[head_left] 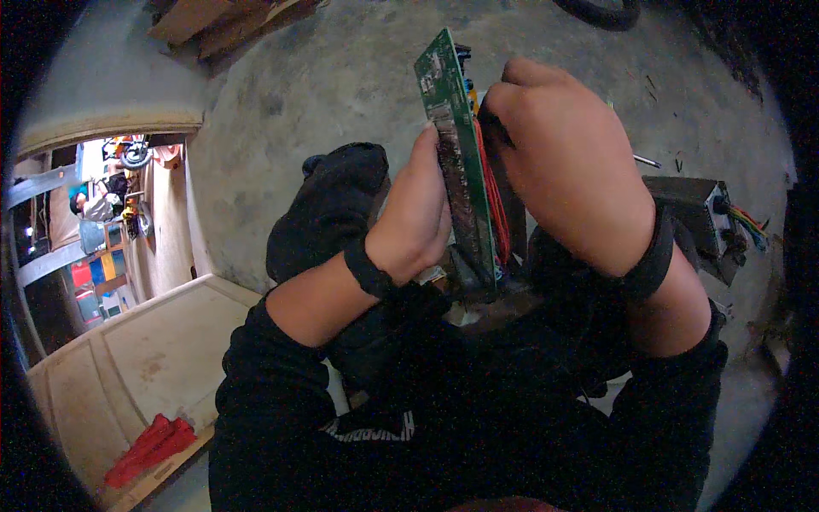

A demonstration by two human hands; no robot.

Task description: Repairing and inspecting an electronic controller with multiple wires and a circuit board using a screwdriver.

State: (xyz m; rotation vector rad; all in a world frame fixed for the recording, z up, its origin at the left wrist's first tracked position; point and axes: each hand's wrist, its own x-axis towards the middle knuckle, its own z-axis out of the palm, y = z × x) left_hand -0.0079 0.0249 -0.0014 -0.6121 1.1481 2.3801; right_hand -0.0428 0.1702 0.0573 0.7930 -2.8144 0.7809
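A green circuit board (459,196) stands on edge in front of me, with red wires (492,192) and components along its right face. My left hand (409,205) grips it from the left, thumb along its scuffed face. My right hand (572,171) is closed at the upper right side of the board, fingers bent by the components; what they hold is hidden. To the right sit a metal box (687,205) with coloured wires (742,219) and a slim silver tool (646,160) on the floor.
My bent legs in dark clothing (324,196) are beneath my arms. A pale panel (162,358) with a red cloth (152,448) lies at lower left, beside a doorway (171,205) showing a person (95,205) and a motorbike. Cardboard (192,17) and a black tyre (601,10) are at the top.
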